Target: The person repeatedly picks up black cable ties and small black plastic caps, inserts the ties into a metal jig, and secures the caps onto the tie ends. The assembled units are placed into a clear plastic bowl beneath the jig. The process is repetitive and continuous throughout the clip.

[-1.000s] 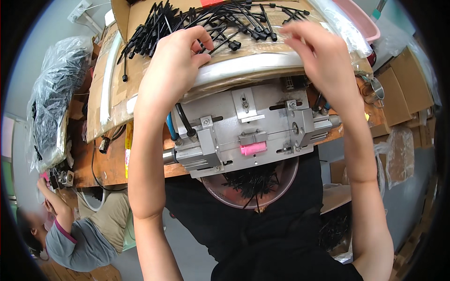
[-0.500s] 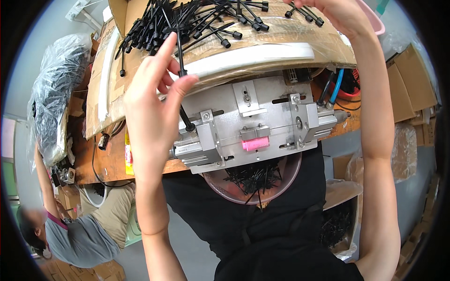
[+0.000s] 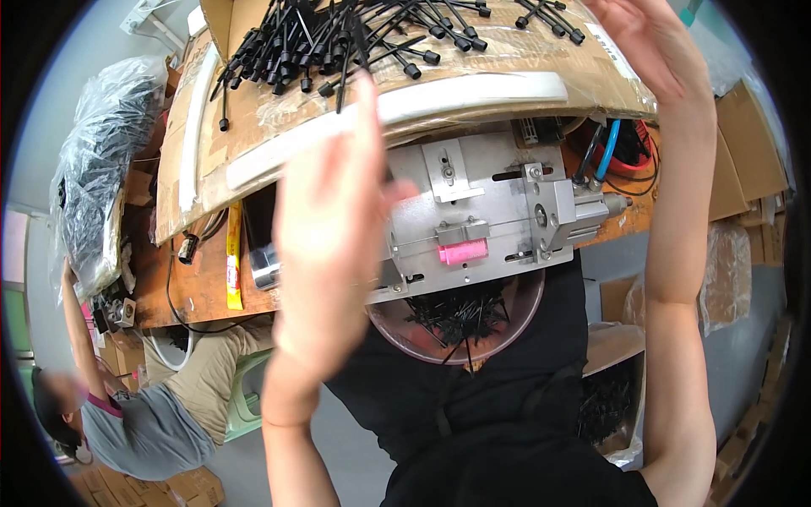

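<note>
My left hand (image 3: 329,224) is smeared by motion in front of the left half of the metal fixture (image 3: 414,177). Its index finger stretches up toward a pile of black rods with knobbed ends (image 3: 291,46), and the thumb stands apart. A blurred dark rod shows just above that fingertip; contact is unclear. Up at the top right, my right hand (image 3: 646,42) hovers by the cardboard's right edge, its fingertips cut off by the frame. Close by lies a small group of similar rods (image 3: 549,19). A pink block (image 3: 463,252) sits at the fixture's front middle.
Flattened cardboard (image 3: 194,144) with a white foam strip (image 3: 481,93) overhangs the fixture. Below is a bowl (image 3: 524,325) of black pieces; a box (image 3: 617,346) of more stands right. Blue tubing (image 3: 607,148) rises from the fixture. A co-worker (image 3: 152,422) sits at left.
My left hand has moved right, and the black rod between its thumb and index finger no longer shows there. My right hand has shifted right, away from the small group of rods.
</note>
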Demonstrator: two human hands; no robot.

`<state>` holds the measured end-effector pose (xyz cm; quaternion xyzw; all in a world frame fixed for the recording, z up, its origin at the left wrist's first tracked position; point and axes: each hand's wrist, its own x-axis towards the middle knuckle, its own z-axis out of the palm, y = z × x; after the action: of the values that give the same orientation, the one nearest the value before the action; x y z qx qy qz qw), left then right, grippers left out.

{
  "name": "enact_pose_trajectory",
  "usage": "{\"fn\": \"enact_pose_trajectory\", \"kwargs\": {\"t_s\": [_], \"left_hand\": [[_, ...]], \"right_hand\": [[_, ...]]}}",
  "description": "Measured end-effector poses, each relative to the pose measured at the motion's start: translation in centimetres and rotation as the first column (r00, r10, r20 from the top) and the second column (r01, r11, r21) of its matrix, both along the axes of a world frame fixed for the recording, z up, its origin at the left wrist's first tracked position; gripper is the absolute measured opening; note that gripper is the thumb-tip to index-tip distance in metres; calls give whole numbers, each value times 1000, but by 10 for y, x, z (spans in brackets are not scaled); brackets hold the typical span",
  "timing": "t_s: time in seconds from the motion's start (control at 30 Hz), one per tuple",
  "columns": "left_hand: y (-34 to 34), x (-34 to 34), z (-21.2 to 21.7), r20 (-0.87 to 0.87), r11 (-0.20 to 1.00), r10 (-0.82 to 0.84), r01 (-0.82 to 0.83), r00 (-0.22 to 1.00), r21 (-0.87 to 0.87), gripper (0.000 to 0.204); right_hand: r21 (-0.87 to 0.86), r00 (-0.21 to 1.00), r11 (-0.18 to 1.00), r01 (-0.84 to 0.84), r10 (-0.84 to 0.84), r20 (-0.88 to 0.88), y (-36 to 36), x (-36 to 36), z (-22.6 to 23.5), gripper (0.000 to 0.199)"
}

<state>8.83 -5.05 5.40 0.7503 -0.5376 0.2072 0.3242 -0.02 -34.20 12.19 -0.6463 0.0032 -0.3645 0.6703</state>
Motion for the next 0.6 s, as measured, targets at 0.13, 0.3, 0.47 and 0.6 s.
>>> {"fn": "enact_pose_trajectory", "kwargs": {"t_s": [0.13, 0.3, 0.47, 0.6], "left_hand": [[21, -89, -60, -110, 995, 29, -18, 994, 98, 78], [6, -108, -86, -94, 961, 107, -79, 990, 265, 64], [9, -113, -93, -155, 942, 116, -60, 981, 329, 70], [4, -112, -93, -149, 949, 121, -70, 981, 308, 71]], "right_hand": [[72, 988, 985, -154, 151, 39, 12, -34, -10, 28], [38, 990, 994, -105, 101, 99, 64, -50, -20, 21], [-60, 998, 996, -64, 63, -21, 34, -86, -29, 32], [-161, 985, 977, 142, -157, -78, 36, -106, -44, 36]]}}
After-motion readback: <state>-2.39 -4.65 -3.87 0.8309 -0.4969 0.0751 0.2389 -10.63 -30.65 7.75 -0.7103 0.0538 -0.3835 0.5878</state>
